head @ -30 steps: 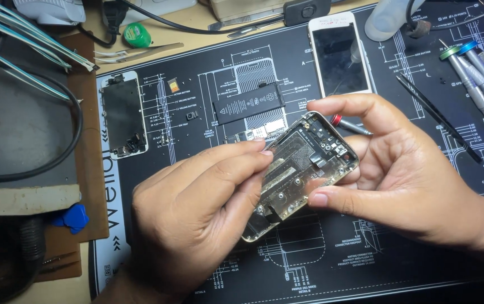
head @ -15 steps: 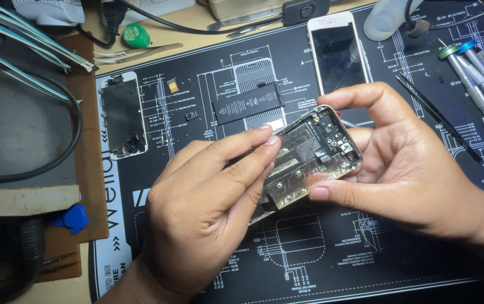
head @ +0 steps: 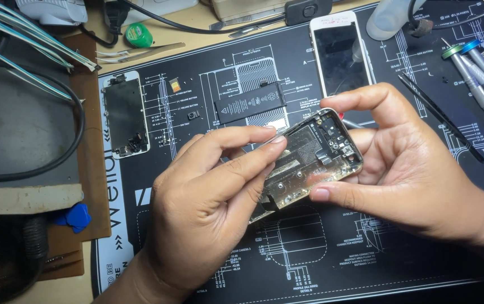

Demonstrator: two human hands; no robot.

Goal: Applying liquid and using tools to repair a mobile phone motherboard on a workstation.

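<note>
- A black work mat [head: 399,247] with thin white drawings covers the brown table [head: 197,34].
- At the far edge lie a small green round tub [head: 139,35], metal tweezers [head: 135,53] and a black cable [head: 197,25].
- On the mat lie a black flat battery [head: 250,103] with a white label, a loose phone screen [head: 125,115], a whole white phone [head: 341,52], a thin black stick [head: 440,116] and some screwdrivers [head: 478,76].
- A blue pick [head: 76,217] sits at the left.
- The open phone shell [head: 309,160] is held up over the middle of the mat, tilted. It is shiny metal inside, with small dark parts.
- The right hand [head: 416,174] grips the shell's edges between thumb and fingers.
- The left hand [head: 208,208] has its fingertips pressed together, pinching something small on the shell; what it is cannot be told.
</note>
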